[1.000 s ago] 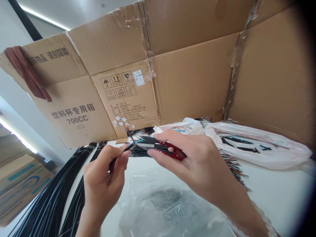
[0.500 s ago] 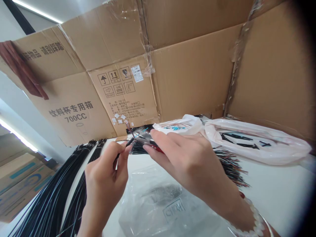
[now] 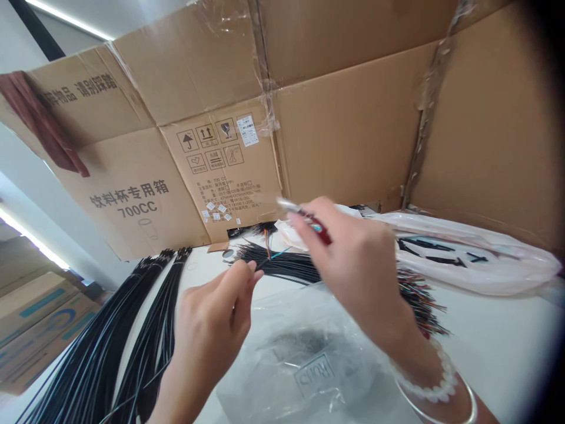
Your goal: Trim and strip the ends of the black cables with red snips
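Cable (image 3: pixel 263 263): located past the far edge of the bag (image 3: pixel 249 368), toward that edge's left part. The bag lies on the table (image 3: pixel 489 330) and serves as reference.

Surroundings. Beyond the bag: a rear bundle (image 3: pixel 291 268) of black cables, directly behind the cable end in view, so the dark sheath is hard to separate from it. Farther beyond the bag: an upright cardboard panel (image 3: pixel 348 135), with a red-brown cloth (image 3: pixel 48 123) over its left part. Left of the bag: two long bundles (image 3: pixel 88 335) of black cables. Right of the bag, on its far side: coloured wire ends (image 3: pixel 421 306) and a white pouch (image 3: pixel 516 282) with black pieces (image 3: pixel 435 259) in it. Obstruction: the right hand (image 3: pixel 355 262), above the bag's far edge, hides part of the rear bundle.

Cable and fingers. The left hand (image 3: pixel 216 315), at the bag's left side, pinches the cable between thumb and forefinger. Orange and blue wires (image 3: pixel 281 254) fan out just past those fingertips. The right-hand fingers are closed around the red snips (image 3: pixel 318 228), beyond the bag and apart from the cable. The snips' tip is blurred; whether its blades are spread cannot be determined.
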Demonstrator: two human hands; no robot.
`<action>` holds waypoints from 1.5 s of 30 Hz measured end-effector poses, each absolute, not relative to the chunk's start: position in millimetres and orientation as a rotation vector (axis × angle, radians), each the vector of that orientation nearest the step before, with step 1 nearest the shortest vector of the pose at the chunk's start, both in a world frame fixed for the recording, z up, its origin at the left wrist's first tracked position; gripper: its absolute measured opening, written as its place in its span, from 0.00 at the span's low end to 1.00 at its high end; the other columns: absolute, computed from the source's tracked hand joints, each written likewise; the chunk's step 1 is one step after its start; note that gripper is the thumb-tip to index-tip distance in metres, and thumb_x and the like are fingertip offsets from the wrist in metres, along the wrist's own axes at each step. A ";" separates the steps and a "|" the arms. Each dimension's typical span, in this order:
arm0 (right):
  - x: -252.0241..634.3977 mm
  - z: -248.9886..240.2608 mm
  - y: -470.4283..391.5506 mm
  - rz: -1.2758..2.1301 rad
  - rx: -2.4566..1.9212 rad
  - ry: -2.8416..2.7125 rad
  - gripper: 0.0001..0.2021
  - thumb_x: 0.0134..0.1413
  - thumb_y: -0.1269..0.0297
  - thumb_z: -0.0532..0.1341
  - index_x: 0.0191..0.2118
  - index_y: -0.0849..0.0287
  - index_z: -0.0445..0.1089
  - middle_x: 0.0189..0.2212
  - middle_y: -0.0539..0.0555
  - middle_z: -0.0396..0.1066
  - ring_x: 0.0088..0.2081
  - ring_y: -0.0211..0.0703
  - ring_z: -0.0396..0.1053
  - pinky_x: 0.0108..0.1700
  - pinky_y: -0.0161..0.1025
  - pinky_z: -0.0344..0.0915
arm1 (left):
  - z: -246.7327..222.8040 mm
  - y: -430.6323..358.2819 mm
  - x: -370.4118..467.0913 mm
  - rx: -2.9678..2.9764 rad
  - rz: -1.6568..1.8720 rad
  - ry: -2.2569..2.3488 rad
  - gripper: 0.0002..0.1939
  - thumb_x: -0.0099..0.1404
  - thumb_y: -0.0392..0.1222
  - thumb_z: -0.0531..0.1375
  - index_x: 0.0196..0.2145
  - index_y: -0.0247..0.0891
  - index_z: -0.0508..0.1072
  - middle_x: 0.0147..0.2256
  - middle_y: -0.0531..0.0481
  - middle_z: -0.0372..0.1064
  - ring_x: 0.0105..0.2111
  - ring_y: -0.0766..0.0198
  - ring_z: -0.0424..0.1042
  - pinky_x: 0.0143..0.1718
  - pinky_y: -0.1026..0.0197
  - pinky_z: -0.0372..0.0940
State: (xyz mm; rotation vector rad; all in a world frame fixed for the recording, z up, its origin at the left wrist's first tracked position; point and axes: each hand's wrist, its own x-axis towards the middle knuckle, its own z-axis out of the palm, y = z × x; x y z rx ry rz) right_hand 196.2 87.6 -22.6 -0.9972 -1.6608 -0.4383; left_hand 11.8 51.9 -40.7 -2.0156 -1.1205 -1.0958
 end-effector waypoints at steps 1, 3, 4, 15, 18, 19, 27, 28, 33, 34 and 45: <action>201.1 -19.6 92.1 -0.336 -1.027 -1.583 0.12 0.62 0.59 0.58 0.31 0.61 0.69 0.18 0.47 0.63 0.19 0.31 0.56 0.24 0.34 0.48 | -41.4 51.7 11.5 -2.034 -1.129 -1.133 0.07 0.63 0.35 0.59 0.28 0.36 0.64 0.17 0.62 0.57 0.15 0.82 0.44 0.18 0.78 0.46; 211.2 -13.8 99.5 0.004 -1.005 -1.520 0.13 0.58 0.56 0.62 0.30 0.61 0.68 0.19 0.47 0.64 0.20 0.31 0.57 0.24 0.32 0.52 | -42.6 51.8 8.8 -2.049 -1.245 -1.212 0.06 0.63 0.35 0.58 0.29 0.36 0.64 0.18 0.62 0.59 0.15 0.82 0.46 0.18 0.79 0.48; 215.2 -11.5 101.8 0.218 -0.950 -1.518 0.14 0.55 0.54 0.64 0.30 0.60 0.68 0.20 0.47 0.66 0.21 0.31 0.59 0.24 0.31 0.54 | -43.0 52.0 6.9 -2.067 -1.304 -1.266 0.06 0.63 0.36 0.58 0.29 0.37 0.64 0.19 0.61 0.59 0.16 0.82 0.49 0.18 0.79 0.49; 207.2 -10.3 99.3 0.964 -0.583 -1.873 0.09 0.45 0.66 0.69 0.25 0.63 0.68 0.20 0.43 0.61 0.24 0.27 0.56 0.24 0.28 0.51 | -42.0 52.3 6.5 -2.288 -1.295 -1.306 0.08 0.64 0.35 0.57 0.27 0.38 0.61 0.18 0.61 0.55 0.18 0.79 0.51 0.19 0.76 0.50; 208.7 -10.4 98.8 0.899 -0.578 -1.944 0.11 0.46 0.69 0.67 0.22 0.63 0.64 0.19 0.42 0.56 0.23 0.26 0.51 0.23 0.26 0.48 | -41.5 51.6 5.9 -2.300 -1.235 -1.266 0.09 0.64 0.34 0.57 0.27 0.38 0.60 0.18 0.61 0.54 0.18 0.79 0.50 0.18 0.76 0.50; 209.6 -10.3 98.4 0.885 -0.579 -1.952 0.12 0.46 0.69 0.66 0.21 0.64 0.62 0.19 0.42 0.55 0.23 0.25 0.50 0.23 0.26 0.47 | -41.4 51.8 5.2 -2.305 -1.214 -1.245 0.08 0.64 0.34 0.56 0.28 0.38 0.61 0.19 0.61 0.55 0.18 0.79 0.51 0.19 0.76 0.50; 205.0 -15.2 112.4 1.638 -0.405 -1.852 0.05 0.42 0.70 0.67 0.24 0.64 0.70 0.19 0.44 0.63 0.22 0.28 0.59 0.21 0.25 0.60 | -36.5 54.0 -2.2 -2.340 -1.165 -0.841 0.07 0.60 0.28 0.60 0.30 0.36 0.65 0.19 0.60 0.63 0.19 0.79 0.64 0.25 0.77 0.62; 201.7 -17.0 115.4 1.785 -0.319 -1.814 0.05 0.41 0.70 0.67 0.25 0.64 0.70 0.20 0.45 0.64 0.21 0.28 0.60 0.21 0.25 0.61 | -36.1 53.8 -2.2 -2.322 -1.185 -0.759 0.07 0.59 0.27 0.60 0.30 0.35 0.66 0.19 0.59 0.63 0.20 0.79 0.65 0.26 0.76 0.63; 179.9 -24.7 119.3 2.134 -0.151 -1.659 0.10 0.38 0.64 0.67 0.24 0.62 0.66 0.13 0.40 0.56 0.13 0.26 0.49 0.16 0.28 0.56 | -43.2 53.3 -1.5 -2.058 -1.342 -0.656 0.07 0.57 0.26 0.61 0.27 0.34 0.68 0.20 0.57 0.65 0.23 0.76 0.68 0.26 0.73 0.62; 176.0 -25.8 118.2 2.108 -0.154 -1.642 0.11 0.39 0.62 0.66 0.24 0.61 0.65 0.10 0.38 0.51 0.12 0.25 0.44 0.16 0.29 0.55 | -45.7 53.7 -1.4 -2.018 -1.403 -0.699 0.07 0.57 0.26 0.62 0.28 0.34 0.69 0.21 0.57 0.66 0.23 0.77 0.67 0.26 0.74 0.62; 178.1 -37.7 104.4 0.029 -0.203 -1.609 0.09 0.52 0.75 0.62 0.40 0.59 0.67 0.26 0.43 0.71 0.23 0.26 0.62 0.28 0.26 0.61 | -43.4 50.1 7.1 -1.972 -2.019 -1.558 0.15 0.63 0.48 0.59 0.26 0.37 0.61 0.15 0.60 0.53 0.14 0.79 0.51 0.15 0.74 0.46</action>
